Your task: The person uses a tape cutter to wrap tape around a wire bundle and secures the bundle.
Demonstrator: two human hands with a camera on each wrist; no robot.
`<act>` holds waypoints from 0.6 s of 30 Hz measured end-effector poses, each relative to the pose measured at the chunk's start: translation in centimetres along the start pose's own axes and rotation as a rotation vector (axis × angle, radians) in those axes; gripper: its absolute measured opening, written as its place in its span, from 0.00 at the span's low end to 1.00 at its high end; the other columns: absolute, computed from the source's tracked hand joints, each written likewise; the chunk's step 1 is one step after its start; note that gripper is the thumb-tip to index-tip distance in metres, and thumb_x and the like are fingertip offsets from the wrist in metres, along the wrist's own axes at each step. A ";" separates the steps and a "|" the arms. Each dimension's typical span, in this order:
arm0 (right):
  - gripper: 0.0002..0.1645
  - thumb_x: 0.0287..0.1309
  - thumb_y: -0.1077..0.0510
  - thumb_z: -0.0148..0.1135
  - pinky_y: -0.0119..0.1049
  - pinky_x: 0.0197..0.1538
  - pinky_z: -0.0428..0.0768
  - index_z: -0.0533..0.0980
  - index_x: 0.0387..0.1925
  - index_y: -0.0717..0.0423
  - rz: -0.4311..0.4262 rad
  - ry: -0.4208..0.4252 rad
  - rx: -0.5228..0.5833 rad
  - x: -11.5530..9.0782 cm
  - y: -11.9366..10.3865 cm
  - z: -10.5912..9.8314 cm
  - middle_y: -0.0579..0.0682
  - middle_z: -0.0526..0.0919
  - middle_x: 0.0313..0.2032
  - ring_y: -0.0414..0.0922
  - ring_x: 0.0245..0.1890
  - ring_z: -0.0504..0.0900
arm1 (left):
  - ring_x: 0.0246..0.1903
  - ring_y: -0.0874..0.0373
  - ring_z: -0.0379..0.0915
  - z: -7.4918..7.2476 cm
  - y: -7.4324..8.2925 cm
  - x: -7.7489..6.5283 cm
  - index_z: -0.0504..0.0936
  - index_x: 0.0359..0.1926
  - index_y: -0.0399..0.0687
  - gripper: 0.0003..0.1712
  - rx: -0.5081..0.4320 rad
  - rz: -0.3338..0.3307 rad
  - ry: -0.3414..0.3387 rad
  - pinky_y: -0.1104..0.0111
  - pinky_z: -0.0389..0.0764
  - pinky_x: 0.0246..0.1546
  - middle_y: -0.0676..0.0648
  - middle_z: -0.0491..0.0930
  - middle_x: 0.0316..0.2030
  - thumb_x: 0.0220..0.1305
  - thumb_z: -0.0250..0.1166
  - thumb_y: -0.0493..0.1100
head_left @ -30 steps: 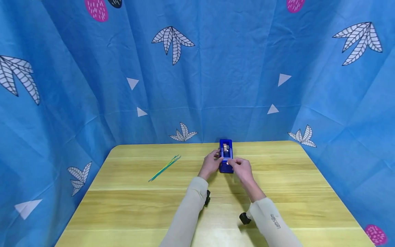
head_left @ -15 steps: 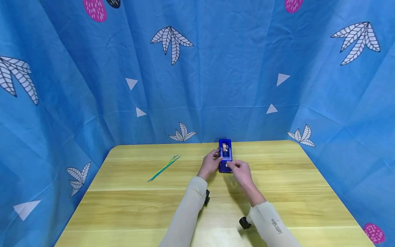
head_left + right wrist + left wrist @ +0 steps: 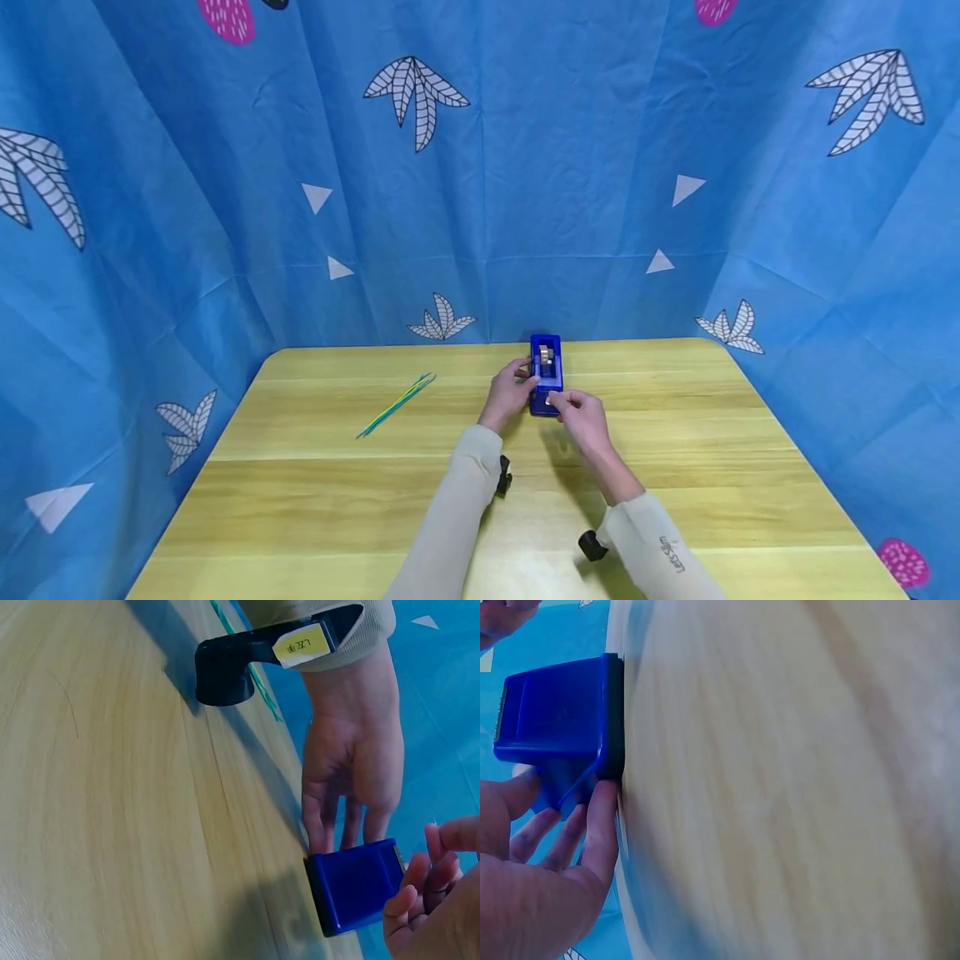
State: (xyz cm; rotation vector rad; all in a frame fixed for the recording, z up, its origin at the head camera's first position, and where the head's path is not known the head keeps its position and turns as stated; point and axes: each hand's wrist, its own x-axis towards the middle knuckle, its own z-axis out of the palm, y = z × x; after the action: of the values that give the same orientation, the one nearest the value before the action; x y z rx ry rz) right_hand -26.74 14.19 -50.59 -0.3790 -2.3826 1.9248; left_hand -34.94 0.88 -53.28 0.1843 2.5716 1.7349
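A blue tape dispenser (image 3: 546,407) stands near the far edge of the table, a small roll of tape (image 3: 545,356) seated in its well. My left hand (image 3: 507,395) holds the dispenser by its left side; in the left wrist view its fingers lie against the low side of the blue body (image 3: 559,712) and the thumb is higher up. Over the dispenser's near end, my right hand (image 3: 587,417) pinches a small whitish piece that looks like the tape's end. In the right wrist view the right hand's thumb and forefinger (image 3: 454,834) meet beside the cutting edge.
Several thin green and yellow strips (image 3: 396,406) lie together on the wooden table (image 3: 315,500), left of the dispenser. A blue patterned curtain (image 3: 570,183) hangs behind and on both sides. Black wrist cameras (image 3: 592,546) stick out from the sleeves.
My right hand has drawn a little toward the near end of the dispenser with the whitish piece in its fingertips. The left hand keeps its hold; the head view has shifted slightly.
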 end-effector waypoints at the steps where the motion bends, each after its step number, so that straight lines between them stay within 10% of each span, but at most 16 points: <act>1: 0.17 0.71 0.54 0.61 0.32 0.37 0.72 0.83 0.41 0.67 -0.002 0.008 0.003 -0.1 0.0 0.1 0.51 0.82 0.33 0.41 0.32 0.74 | 0.50 0.44 0.84 0.1 0.0 0.1 0.76 0.69 0.43 0.24 0.009 0.006 0.008 0.56 0.85 0.53 0.35 0.84 0.52 0.74 0.64 0.40; 18: 0.16 0.70 0.56 0.62 0.32 0.35 0.71 0.83 0.40 0.69 0.012 0.025 0.020 -1.3 0.6 0.8 0.49 0.80 0.28 0.40 0.28 0.74 | 0.53 0.44 0.84 0.9 0.5 1.2 0.76 0.69 0.46 0.23 0.104 -0.007 0.023 0.55 0.84 0.57 0.38 0.84 0.55 0.77 0.61 0.42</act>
State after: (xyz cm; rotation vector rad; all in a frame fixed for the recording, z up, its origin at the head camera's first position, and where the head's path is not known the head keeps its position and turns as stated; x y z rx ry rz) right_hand -25.55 13.23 -51.18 -0.4144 -2.3498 1.9357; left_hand -36.01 2.03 -53.10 0.1593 2.6774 1.6112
